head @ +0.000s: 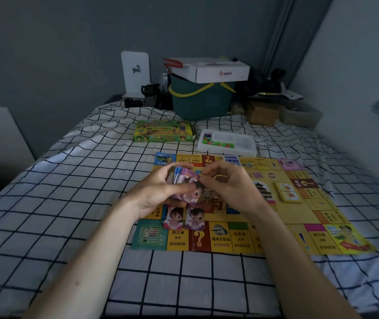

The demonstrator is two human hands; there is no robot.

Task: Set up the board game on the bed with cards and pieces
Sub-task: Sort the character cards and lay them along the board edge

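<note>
Both hands grip play money: left hand holds the stack, right hand seemingly pinches one note

Open checked sheet left of and before game board. Beyond board: game box, piece tray, green basket blocking far edge.

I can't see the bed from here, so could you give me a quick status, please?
Left hand grips money stack; right hand pinches its top note. Two notes on board. Nothing in the way.
</note>
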